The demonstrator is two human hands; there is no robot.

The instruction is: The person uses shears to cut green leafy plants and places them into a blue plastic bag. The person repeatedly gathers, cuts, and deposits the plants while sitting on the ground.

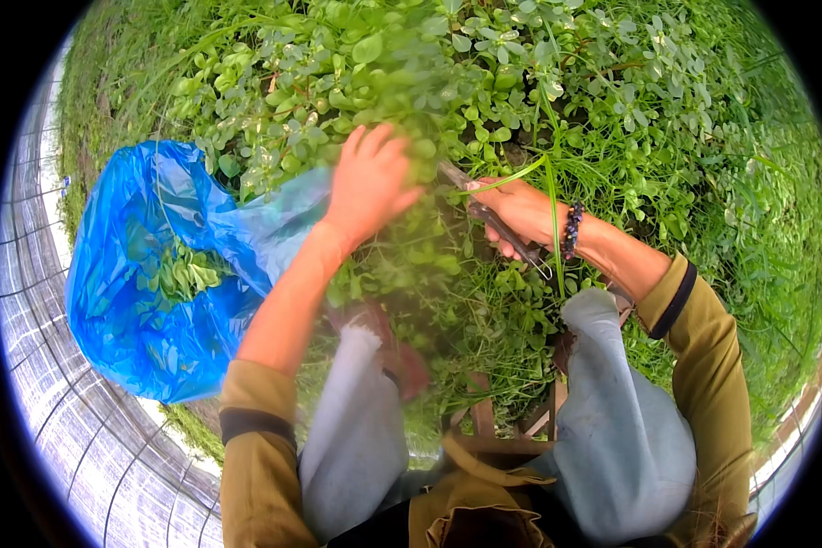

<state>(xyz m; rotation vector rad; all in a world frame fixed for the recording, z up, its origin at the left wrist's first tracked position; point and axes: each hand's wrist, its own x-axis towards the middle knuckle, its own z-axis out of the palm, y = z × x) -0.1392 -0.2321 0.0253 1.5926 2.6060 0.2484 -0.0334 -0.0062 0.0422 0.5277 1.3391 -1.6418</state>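
Over the low leafy plants, my left hand [372,179] is spread just right of the blue plastic bag, with nothing seen in it, though it is slightly blurred. My right hand [514,209] grips a pair of hand pruners [500,226], its dark blades pointing up and left toward the leaves. A long grass blade [552,205] crosses in front of this hand, near a beaded bracelet on the wrist. The blue plastic bag [109,274] lies partly open at left, with picked green leaves [190,274] inside. Fleshy-leaved green plants [493,130] grow in front of both hands.
My knees in light trousers [623,425] stand on both sides of a wooden slatted seat or frame [483,404]. Dense grass and weeds [767,226] spread to the right. Pale sheeting with a dark grid [61,383] curves along the left edge. A haze blurs the middle of the view.
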